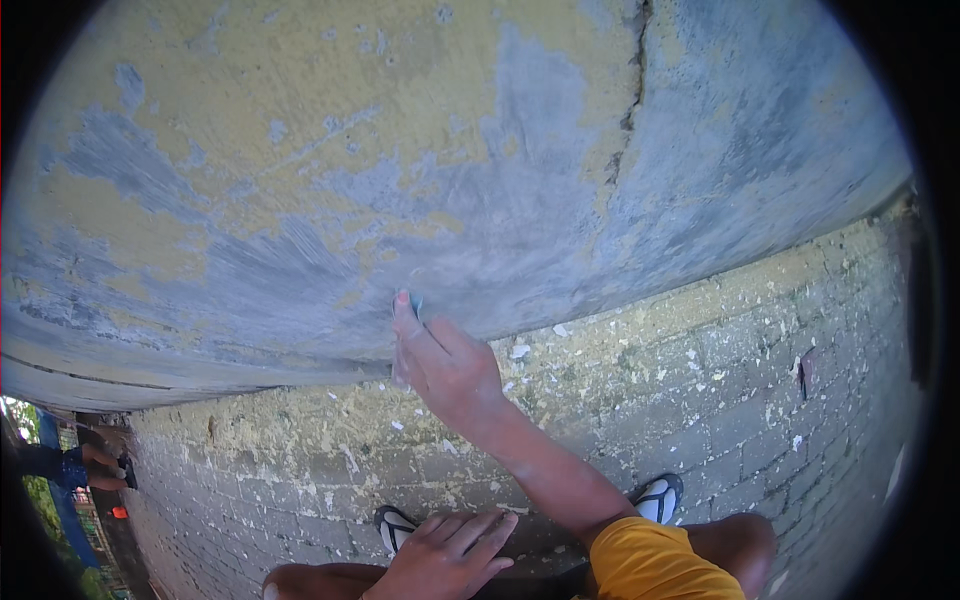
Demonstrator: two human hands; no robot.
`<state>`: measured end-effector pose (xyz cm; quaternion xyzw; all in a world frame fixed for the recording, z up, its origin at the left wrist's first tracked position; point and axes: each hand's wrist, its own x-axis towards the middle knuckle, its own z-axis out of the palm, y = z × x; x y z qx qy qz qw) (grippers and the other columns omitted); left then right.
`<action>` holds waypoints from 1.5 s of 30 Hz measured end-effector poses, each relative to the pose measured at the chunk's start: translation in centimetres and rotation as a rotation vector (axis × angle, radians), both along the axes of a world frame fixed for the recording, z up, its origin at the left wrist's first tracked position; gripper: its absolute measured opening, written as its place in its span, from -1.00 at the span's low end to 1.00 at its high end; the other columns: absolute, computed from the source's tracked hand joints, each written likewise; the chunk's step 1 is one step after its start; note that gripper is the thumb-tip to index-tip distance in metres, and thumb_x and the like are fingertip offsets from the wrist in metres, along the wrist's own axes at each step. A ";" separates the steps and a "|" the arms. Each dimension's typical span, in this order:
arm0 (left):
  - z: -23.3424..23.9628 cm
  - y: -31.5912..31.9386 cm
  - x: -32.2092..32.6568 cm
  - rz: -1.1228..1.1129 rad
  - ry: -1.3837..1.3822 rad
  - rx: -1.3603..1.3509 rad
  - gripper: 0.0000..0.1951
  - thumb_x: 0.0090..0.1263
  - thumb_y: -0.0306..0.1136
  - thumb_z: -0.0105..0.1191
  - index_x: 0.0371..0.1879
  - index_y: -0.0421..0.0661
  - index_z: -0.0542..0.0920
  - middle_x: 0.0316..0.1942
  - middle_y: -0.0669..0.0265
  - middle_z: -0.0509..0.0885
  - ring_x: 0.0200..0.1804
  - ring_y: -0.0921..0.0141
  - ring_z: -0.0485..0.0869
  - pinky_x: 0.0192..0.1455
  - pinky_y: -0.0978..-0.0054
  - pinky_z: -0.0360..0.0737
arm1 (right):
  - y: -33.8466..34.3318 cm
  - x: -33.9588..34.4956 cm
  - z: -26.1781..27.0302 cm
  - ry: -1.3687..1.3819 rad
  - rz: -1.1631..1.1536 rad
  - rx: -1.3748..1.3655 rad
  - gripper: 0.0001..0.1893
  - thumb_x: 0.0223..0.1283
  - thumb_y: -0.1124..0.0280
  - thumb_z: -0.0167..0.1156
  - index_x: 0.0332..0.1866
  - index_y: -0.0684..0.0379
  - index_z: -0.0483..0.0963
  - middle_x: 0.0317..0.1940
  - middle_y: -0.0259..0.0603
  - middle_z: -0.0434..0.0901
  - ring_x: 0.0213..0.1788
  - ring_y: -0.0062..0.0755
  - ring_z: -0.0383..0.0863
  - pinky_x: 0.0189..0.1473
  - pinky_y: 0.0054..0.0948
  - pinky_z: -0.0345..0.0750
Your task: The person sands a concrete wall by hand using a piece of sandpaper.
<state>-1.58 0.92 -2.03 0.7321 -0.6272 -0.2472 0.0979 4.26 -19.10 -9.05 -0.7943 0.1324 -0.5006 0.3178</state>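
Note:
Against the lower part of a wall (480, 195) with worn yellow paint and grey-blue bare patches is my right hand (454, 367). Its fingers are closed on a small thin piece (416, 301) with a greenish edge; most of it is hidden by the fingers, so I cannot tell what it is. Pale dust covers the fingers. My left hand (450, 551) rests low in front of me by my knee, palm down, fingers somewhat apart, holding nothing that I can see.
Paint flakes (520, 351) lie scattered over the block paving (720, 427) along the wall's foot. A crack (637, 67) runs down the wall. My flip-flops (660, 499) stand on the paving. Another person's legs (101, 469) show at the far left, near a small orange object (119, 512).

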 end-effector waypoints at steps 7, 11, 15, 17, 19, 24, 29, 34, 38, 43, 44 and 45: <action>1.5 -1.9 0.5 -0.054 -0.010 0.011 -0.45 0.36 -0.11 0.25 0.27 -0.11 0.53 0.14 0.12 0.64 0.10 0.17 0.66 0.11 0.26 0.60 | -2.1 0.1 1.3 -0.223 -0.096 -0.078 -0.40 0.00 0.71 0.31 0.28 0.37 0.48 -0.49 -0.28 0.47 -0.51 -0.50 0.54 -0.52 -0.53 0.52; -0.3 -1.4 0.8 -0.069 -0.011 0.101 -0.43 0.39 -0.09 0.21 0.32 -0.09 0.49 0.19 0.08 0.59 0.17 0.15 0.62 0.19 0.22 0.56 | -1.1 -0.8 0.6 -0.153 -0.047 0.025 -0.42 0.06 0.68 0.29 0.29 0.38 0.47 -0.50 -0.28 0.47 -0.53 -0.51 0.52 -0.54 -0.51 0.50; 0.6 -1.4 0.4 -0.041 -0.015 0.170 -0.37 0.41 -0.05 0.18 0.40 -0.07 0.40 0.24 0.02 0.54 0.21 0.10 0.59 0.24 0.17 0.53 | -2.0 0.2 1.5 -0.127 -0.107 -0.052 -0.45 0.12 0.58 0.32 0.29 0.36 0.47 -0.55 -0.30 0.44 -0.57 -0.52 0.49 -0.57 -0.49 0.48; -0.8 -0.3 0.6 -0.057 -0.042 0.176 -0.36 0.41 -0.03 0.17 0.40 -0.07 0.39 0.24 0.01 0.54 0.22 0.08 0.58 0.25 0.16 0.53 | -0.3 -0.5 0.5 -0.058 -0.062 -0.020 -0.45 0.14 0.55 0.32 0.29 0.35 0.47 -0.57 -0.32 0.42 -0.59 -0.52 0.47 -0.58 -0.50 0.47; -0.9 -0.5 0.6 -0.065 -0.047 0.196 -0.36 0.42 -0.02 0.15 0.41 -0.07 0.38 0.24 -0.01 0.54 0.23 0.06 0.58 0.25 0.15 0.53 | -0.5 -1.2 1.5 0.035 -0.008 0.025 -0.46 0.17 0.51 0.32 0.30 0.34 0.47 -0.59 -0.33 0.40 -0.60 -0.53 0.46 -0.60 -0.51 0.47; -0.7 -0.5 0.5 -0.017 -0.029 0.169 -0.35 0.43 0.02 0.13 0.43 -0.03 0.37 0.26 -0.03 0.52 0.23 0.03 0.57 0.24 0.10 0.53 | -0.9 -1.0 1.9 0.095 -0.061 -0.030 -0.46 0.21 0.49 0.27 0.34 0.31 0.44 -0.57 -0.36 0.43 -0.62 -0.53 0.46 -0.62 -0.47 0.46; -0.9 -0.8 0.6 -0.053 -0.106 0.205 -0.34 0.44 0.04 0.12 0.43 -0.05 0.35 0.27 -0.05 0.51 0.24 0.00 0.57 0.25 0.09 0.53 | -1.8 -1.4 1.6 0.020 -0.054 0.080 -0.45 0.22 0.47 0.26 0.35 0.29 0.43 -0.54 -0.35 0.46 -0.61 -0.53 0.47 -0.63 -0.45 0.44; -0.1 -0.3 0.1 -0.051 -0.055 0.196 -0.33 0.42 0.03 0.13 0.42 -0.08 0.36 0.27 -0.05 0.51 0.22 0.01 0.57 0.24 0.10 0.53 | 0.6 -0.8 -0.2 0.277 -0.021 -0.022 -0.41 0.20 0.49 0.29 0.38 0.30 0.40 -0.54 -0.35 0.46 -0.61 -0.51 0.49 -0.64 -0.44 0.43; -0.5 -0.7 0.6 -0.068 -0.132 0.239 -0.33 0.43 0.04 0.13 0.42 -0.08 0.36 0.27 -0.07 0.51 0.23 -0.02 0.56 0.26 0.09 0.53 | -2.2 -1.5 1.8 0.042 -0.078 0.019 -0.40 0.20 0.50 0.29 0.38 0.34 0.38 -0.52 -0.29 0.48 -0.61 -0.48 0.50 -0.62 -0.46 0.45; -1.0 0.0 0.5 -0.059 -0.084 0.223 -0.31 0.40 0.05 0.15 0.42 -0.08 0.36 0.26 -0.09 0.52 0.23 -0.04 0.56 0.25 0.09 0.53 | 0.2 -1.2 0.7 0.225 0.114 0.057 -0.39 0.21 0.51 0.27 0.39 0.37 0.35 -0.50 -0.28 0.49 -0.59 -0.51 0.51 -0.59 -0.50 0.48; -1.3 -0.1 0.5 -0.059 -0.134 0.226 -0.31 0.40 0.04 0.15 0.42 -0.08 0.36 0.26 -0.09 0.52 0.21 -0.04 0.58 0.24 0.09 0.53 | -0.6 -1.7 0.9 0.039 0.061 0.068 -0.38 0.22 0.54 0.25 0.41 0.36 0.32 -0.49 -0.27 0.50 -0.59 -0.49 0.52 -0.58 -0.50 0.49; -1.2 0.0 0.4 -0.062 -0.128 0.244 -0.31 0.40 0.04 0.15 0.42 -0.08 0.36 0.26 -0.09 0.52 0.21 -0.04 0.58 0.24 0.09 0.53 | -0.5 -2.5 1.5 -0.128 0.015 0.100 -0.37 0.22 0.56 0.22 0.44 0.34 0.28 -0.49 -0.25 0.50 -0.59 -0.48 0.52 -0.58 -0.49 0.51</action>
